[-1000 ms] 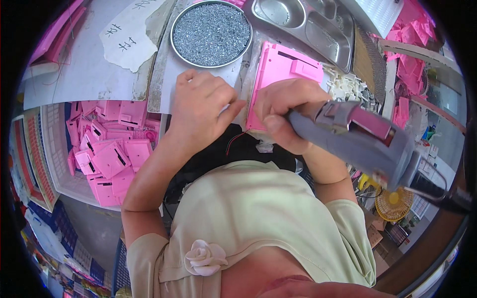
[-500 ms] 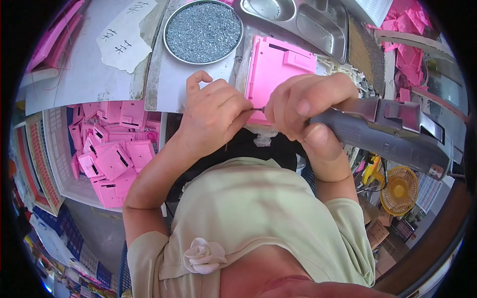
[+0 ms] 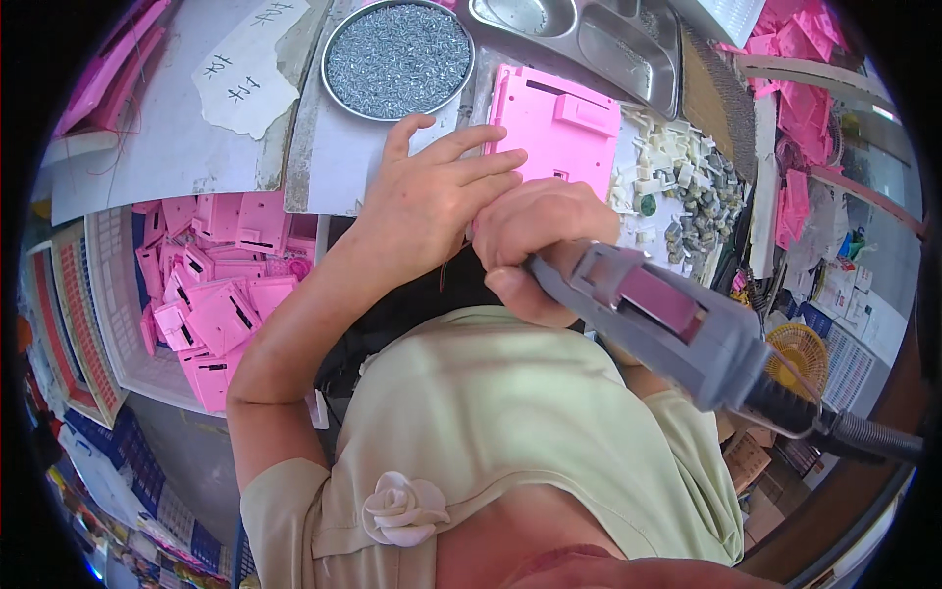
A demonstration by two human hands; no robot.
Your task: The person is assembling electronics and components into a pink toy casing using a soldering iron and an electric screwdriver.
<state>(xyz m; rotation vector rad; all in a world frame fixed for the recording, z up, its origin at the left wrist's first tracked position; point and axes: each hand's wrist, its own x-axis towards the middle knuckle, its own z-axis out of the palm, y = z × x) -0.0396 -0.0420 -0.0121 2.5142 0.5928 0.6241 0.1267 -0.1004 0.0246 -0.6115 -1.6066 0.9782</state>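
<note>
A pink plastic case lies on the worktop in front of me, with a raised block and a dark slot on its upper face. My left hand has its fingers spread, the tips touching the case's left edge. My right hand is wrapped round a grey electric screwdriver, low over the near edge of the case. Its bit is hidden behind my hands. Just beyond my left hand, a round metal dish holds many small silvery screws.
A metal compartment tray stands behind the case. Small white and grey parts lie loose to its right. At the left, a white bin holds several pink cases. A coiled cord trails from the screwdriver. A yellow fan is lower right.
My right hand has swung the screwdriver left and nearer, its body now slanting toward the lower right. My left fingers were pinched at the bit and have spread onto the case.
</note>
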